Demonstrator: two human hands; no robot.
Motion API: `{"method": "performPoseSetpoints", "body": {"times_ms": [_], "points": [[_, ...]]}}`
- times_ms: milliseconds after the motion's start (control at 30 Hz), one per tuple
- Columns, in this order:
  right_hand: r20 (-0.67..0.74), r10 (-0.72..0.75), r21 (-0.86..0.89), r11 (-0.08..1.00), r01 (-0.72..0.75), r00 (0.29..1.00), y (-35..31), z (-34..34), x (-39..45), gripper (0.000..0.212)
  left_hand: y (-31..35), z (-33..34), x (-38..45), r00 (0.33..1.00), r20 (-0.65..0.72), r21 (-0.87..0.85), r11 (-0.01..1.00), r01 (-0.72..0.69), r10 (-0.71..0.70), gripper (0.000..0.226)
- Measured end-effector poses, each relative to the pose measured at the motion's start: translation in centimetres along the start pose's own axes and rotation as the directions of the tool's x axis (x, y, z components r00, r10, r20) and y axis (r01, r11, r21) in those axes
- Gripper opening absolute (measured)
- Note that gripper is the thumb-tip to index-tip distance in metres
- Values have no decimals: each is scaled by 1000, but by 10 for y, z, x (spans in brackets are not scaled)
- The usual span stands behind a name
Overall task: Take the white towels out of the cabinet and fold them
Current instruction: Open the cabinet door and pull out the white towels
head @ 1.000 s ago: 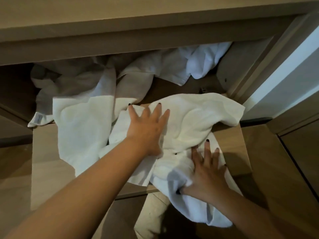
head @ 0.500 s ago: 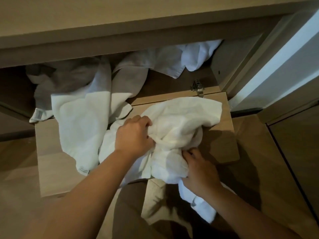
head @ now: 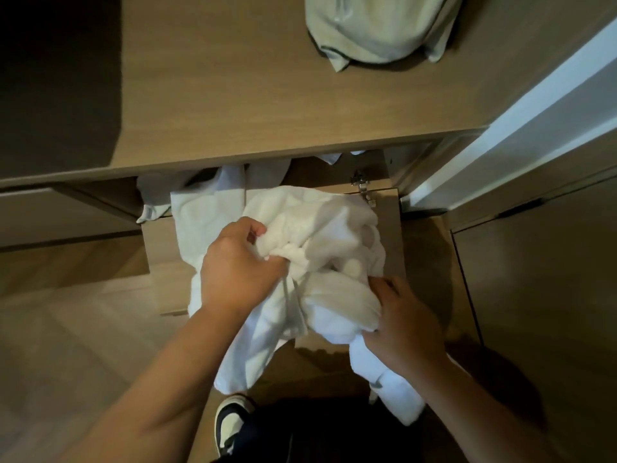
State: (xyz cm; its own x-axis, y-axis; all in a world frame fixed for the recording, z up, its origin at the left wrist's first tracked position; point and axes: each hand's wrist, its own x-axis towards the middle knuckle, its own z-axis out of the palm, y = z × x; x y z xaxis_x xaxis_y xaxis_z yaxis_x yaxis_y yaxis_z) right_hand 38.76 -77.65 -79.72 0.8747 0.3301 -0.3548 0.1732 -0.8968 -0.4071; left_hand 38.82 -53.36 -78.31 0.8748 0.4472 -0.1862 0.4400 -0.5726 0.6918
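**Both hands bunching a white towel over the open cabinet door**

I see the white towel [head: 320,235] crumpled in a big wad, held up in front of the cabinet opening [head: 320,168], over the folded-down cabinet door [head: 390,235]. Part of it droops down past the door's front edge toward the floor.

Left hand [head: 240,265]: fingers curled, gripping a fistful of the towel's upper-left folds. Right hand [head: 404,322]: fingers curled into the lower right part of the wad, gripping it; a loose tail of towel hangs below this hand, near the wrist.

A second white towel [head: 200,215] lies just left of the first, draped out of the cabinet over the door, touching the held one; I cannot tell exactly where one ends and the other starts. More white cloth [head: 267,168] shows in shadow inside the opening, under the countertop edge.

A metal hinge [head: 359,182] sits at the door's back right corner, just beside the towel.

Above, the wooden countertop [head: 233,78] carries a pale bundle with dark trim [head: 377,28] at the far right end.

White door frame [head: 521,128] runs diagonally on the right. Wooden floor [head: 66,329] below. A dark-and-white sneaker [head: 230,422] shows at bottom, beside dark trousers [head: 317,432].
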Motion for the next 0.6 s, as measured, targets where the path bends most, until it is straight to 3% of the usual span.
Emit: {"method": "performPoseSetpoints", "body": {"times_ms": [233, 400, 600], "points": [[-90, 54, 10, 999, -53, 994, -52, -104, -41, 58, 66, -103, -31, 984, -38, -20, 985, 172, -173, 34], [-187, 130, 128, 986, -107, 974, -94, -176, -68, 59, 114, -180, -59, 978, -25, -58, 977, 203, -205, 34], [-232, 96, 94, 993, -76, 968, -155, -245, -103, 63, 160, -270, -77, 973, -65, -156, 965, 208, -221, 35]]}}
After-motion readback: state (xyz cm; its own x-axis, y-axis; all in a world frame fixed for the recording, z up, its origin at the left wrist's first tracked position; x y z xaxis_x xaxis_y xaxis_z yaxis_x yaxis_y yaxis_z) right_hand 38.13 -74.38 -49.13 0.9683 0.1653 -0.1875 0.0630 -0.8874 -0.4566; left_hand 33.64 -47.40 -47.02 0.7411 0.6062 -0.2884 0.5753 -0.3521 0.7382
